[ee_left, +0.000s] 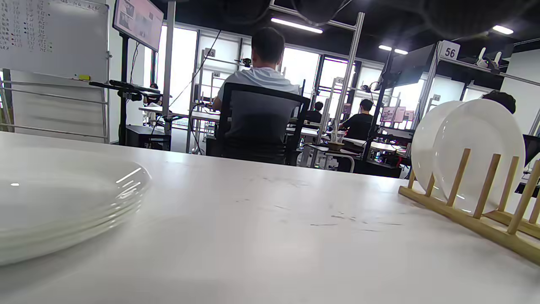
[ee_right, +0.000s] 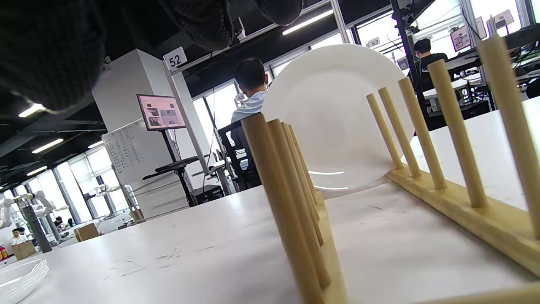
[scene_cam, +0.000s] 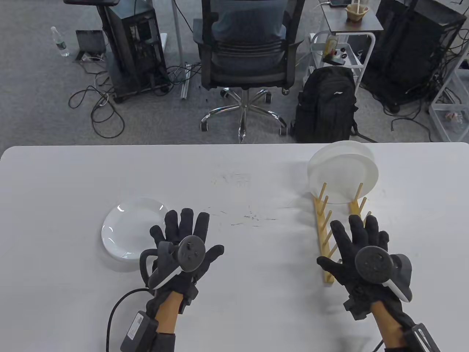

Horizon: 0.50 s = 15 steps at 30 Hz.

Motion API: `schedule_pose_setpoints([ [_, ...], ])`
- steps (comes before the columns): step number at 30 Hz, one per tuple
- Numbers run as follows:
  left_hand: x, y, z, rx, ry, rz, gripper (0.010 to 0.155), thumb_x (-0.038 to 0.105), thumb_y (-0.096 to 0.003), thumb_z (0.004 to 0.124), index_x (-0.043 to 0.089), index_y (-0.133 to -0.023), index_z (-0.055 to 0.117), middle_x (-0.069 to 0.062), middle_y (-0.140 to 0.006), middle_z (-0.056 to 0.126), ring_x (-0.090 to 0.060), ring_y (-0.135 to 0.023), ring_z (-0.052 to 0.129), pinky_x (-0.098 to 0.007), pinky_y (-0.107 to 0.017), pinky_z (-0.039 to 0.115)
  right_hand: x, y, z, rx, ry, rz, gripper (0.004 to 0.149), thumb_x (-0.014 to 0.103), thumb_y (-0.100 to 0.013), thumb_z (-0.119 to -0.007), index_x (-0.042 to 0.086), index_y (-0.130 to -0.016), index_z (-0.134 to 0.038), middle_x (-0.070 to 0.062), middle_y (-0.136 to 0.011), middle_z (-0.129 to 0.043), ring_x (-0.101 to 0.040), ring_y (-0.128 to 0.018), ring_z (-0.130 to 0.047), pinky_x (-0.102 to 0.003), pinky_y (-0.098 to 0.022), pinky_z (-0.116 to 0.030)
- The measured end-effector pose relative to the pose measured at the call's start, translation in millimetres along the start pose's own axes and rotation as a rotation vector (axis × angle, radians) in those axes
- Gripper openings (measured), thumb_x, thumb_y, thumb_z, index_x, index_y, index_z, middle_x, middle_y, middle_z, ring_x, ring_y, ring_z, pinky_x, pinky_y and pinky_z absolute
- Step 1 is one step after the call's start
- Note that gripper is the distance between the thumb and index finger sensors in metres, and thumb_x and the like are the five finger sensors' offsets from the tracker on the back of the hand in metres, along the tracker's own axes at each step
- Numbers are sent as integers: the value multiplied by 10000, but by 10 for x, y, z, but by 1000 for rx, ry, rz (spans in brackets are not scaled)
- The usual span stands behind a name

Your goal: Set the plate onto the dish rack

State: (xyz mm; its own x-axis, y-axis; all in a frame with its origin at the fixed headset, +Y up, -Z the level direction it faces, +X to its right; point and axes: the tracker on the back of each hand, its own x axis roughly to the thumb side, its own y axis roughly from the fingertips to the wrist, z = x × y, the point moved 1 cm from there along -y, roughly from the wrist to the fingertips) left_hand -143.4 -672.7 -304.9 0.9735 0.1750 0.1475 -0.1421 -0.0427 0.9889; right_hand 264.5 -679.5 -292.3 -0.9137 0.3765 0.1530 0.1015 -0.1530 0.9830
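A stack of white plates [scene_cam: 128, 227] lies flat on the table at the left; it shows at the left edge of the left wrist view [ee_left: 63, 202] and at the bottom left corner of the right wrist view [ee_right: 19, 274]. A wooden dish rack [scene_cam: 331, 227] stands at the right with two white plates [scene_cam: 344, 172] upright in its far slots, also in the left wrist view [ee_left: 472, 147] and the right wrist view [ee_right: 333, 118]. My left hand [scene_cam: 183, 238] lies flat with fingers spread, just right of the stack, holding nothing. My right hand [scene_cam: 361, 245] is spread over the rack's near end, empty.
The white table [scene_cam: 234, 172] carries faint scuff marks at its middle. Beyond its far edge stand an office chair [scene_cam: 245, 62], a black backpack [scene_cam: 326, 104] and computer towers on the floor.
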Motion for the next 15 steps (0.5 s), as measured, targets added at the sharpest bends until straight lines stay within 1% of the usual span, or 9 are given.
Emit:
schedule_pose_setpoints([
  [5,14,-5,10,-13,5,3,876,716,-461,614,309,-1177,316,-146,-1242,270,-586,-1127,238,-818,-694,272,4,1,-4,20,-24,-12,884,613,-436,-752,229,-1125,-353,-179,-1192,-127,-507,-1030,38,-777,-670,-66],
  [15,7,-17,30,-49,26,2,876,711,-463,614,296,-1177,323,-158,-1238,281,-592,-1121,246,-818,-690,273,20,-4,-13,55,-15,-19,870,604,-447,-734,219,-1125,-349,-190,-1187,-124,-509,-1023,41,-775,-668,-70],
])
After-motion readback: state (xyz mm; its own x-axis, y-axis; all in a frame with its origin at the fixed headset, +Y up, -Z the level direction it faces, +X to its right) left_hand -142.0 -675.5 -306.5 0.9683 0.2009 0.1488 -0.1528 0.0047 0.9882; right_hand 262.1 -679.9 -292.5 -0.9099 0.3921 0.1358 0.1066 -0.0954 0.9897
